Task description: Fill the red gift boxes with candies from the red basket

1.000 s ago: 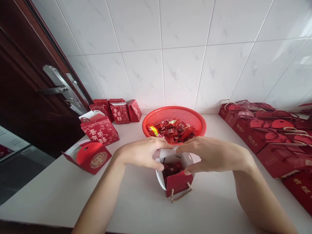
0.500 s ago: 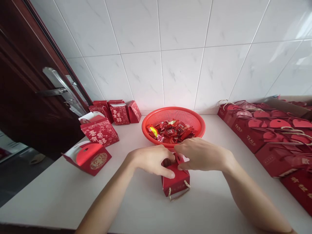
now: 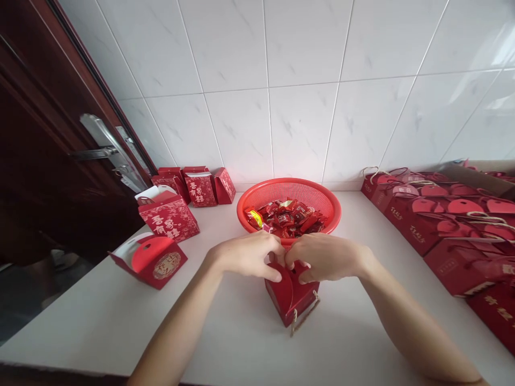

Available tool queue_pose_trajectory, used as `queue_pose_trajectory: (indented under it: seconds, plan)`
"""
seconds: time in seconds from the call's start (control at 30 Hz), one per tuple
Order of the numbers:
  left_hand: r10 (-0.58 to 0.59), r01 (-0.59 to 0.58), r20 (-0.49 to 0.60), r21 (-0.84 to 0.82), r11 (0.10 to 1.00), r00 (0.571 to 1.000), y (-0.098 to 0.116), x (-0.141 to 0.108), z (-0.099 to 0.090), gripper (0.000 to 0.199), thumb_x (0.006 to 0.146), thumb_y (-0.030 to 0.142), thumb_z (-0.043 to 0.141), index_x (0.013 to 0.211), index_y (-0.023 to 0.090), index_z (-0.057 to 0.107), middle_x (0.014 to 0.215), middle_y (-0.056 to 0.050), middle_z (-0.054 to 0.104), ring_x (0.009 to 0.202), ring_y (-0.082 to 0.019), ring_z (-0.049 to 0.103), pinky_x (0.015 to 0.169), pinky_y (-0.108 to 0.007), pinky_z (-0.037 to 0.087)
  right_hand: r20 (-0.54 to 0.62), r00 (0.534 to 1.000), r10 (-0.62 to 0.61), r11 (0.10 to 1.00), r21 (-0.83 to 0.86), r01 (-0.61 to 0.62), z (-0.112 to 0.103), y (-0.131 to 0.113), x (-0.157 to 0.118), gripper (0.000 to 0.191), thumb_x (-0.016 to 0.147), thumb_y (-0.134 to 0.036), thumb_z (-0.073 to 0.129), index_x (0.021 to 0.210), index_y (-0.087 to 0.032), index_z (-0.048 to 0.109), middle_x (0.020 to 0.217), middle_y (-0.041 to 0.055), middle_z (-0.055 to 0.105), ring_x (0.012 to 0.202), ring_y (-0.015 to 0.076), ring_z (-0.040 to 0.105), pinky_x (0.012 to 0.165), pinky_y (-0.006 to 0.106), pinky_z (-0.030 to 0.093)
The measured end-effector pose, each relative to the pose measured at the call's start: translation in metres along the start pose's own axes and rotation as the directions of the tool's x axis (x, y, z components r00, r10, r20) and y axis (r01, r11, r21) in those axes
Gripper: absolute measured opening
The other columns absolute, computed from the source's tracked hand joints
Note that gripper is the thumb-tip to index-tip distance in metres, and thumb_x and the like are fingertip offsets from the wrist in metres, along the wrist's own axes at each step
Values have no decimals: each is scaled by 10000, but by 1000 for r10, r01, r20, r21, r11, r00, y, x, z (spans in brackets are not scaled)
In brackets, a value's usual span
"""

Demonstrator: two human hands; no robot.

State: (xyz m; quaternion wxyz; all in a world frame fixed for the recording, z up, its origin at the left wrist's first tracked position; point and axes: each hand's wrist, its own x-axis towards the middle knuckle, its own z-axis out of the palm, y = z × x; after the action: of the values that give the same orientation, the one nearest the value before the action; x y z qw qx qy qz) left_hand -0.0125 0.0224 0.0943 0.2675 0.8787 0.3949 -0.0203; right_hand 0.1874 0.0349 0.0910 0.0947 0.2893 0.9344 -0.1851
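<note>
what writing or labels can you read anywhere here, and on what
"喜" leads the gold characters on the patterned red box; the rest reads roughly, perhaps "喜有家囍".
The same gold characters show on the box by the wall, too small to be sure.
Round gold emblem on the lying box: blurred.
Gold marks on the boxes at right: too small.
Candy wrappers in the red basket: unreadable.
The box under both hands shows no text.

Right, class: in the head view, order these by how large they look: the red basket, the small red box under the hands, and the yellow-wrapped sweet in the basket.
1. Red basket, the largest.
2. Small red box under both hands; it sits nearer the camera, so it looks bigger than it would beside the basket.
3. Yellow-wrapped sweet, clearly the smallest.
</note>
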Motion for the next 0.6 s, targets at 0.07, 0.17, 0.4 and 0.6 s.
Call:
queue_pose_trajectory:
  seconds: [0.07,0.17,0.4,0.6]
  plan:
    - [-38,38,3,39,999,999,3,6,5,179,773,257,716,945,212,733,908,-14,685,783,-173,617,678,-263,442,4,1000,5,1000,8,-6,-1,2,-2,218,795,-194,626,981,-220,737,845,23,678,751,173,573,576,271,310]
    - [-102,105,-44,76,992,994,7,7,10,242,757,289,712,987,216,702,950,-24,656,870,-205,614,721,-279,449,-13,1000,28,1000,4,-28,-5,5,-5,230,812,-196,615,1009,-215,732,871,31,680,768,175,576,584,266,318]
    - [-176,181,-79,64,981,981,14,-3,16,232,767,296,671,984,215,648,976,-48,655,872,-228,635,667,-285,456,-29,999,40,999,-17,-40,-3,-3,-4,155,838,-242,618,929,-198,737,822,31,684,713,159,578,586,259,310]
    - [-165,167,-67,21,986,984,20,0,21,377,740,339,717,1086,236,610,1150,-68,630,1048,-261,622,808,-315,504,-116,989,94,994,-50,-101,13,-20,-8,157,839,-242,615,721,-167,686,726,27,653,637,143,543,557,270,286]
